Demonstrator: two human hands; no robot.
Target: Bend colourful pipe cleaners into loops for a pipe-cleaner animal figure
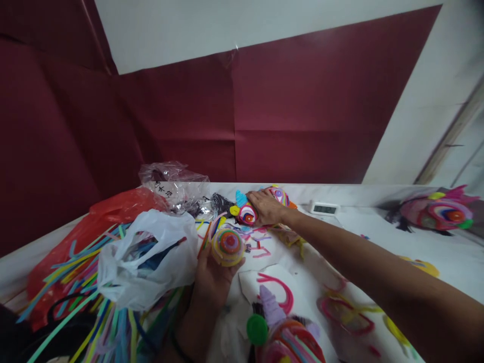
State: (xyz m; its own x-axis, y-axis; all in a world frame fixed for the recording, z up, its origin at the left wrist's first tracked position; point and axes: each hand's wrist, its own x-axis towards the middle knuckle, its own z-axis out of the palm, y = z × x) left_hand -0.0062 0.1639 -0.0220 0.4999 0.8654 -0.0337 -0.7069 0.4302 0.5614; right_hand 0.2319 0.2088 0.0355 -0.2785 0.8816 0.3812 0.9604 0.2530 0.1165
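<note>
My left hand [214,282] holds a round craft piece [229,246] with rings of yellow, teal, orange and red, its fingers wrapped around the lower edge. Farther back, my right hand [264,205] rests over a colourful craft figure [247,214] that has a blue cone, a yellow dot and a ringed red and white eye. More of the bright ringed surface [279,194] shows behind the right hand's fingers. Whether that hand grips the figure or only lies on it is hard to tell.
On the left are a white plastic bag [166,252], a red bag [124,204] and many coloured strips [117,322]. A clear bag [174,186] lies behind. Craft figures stand in front [295,343] and far right [434,212]; a small digital display [324,208] is by the wall.
</note>
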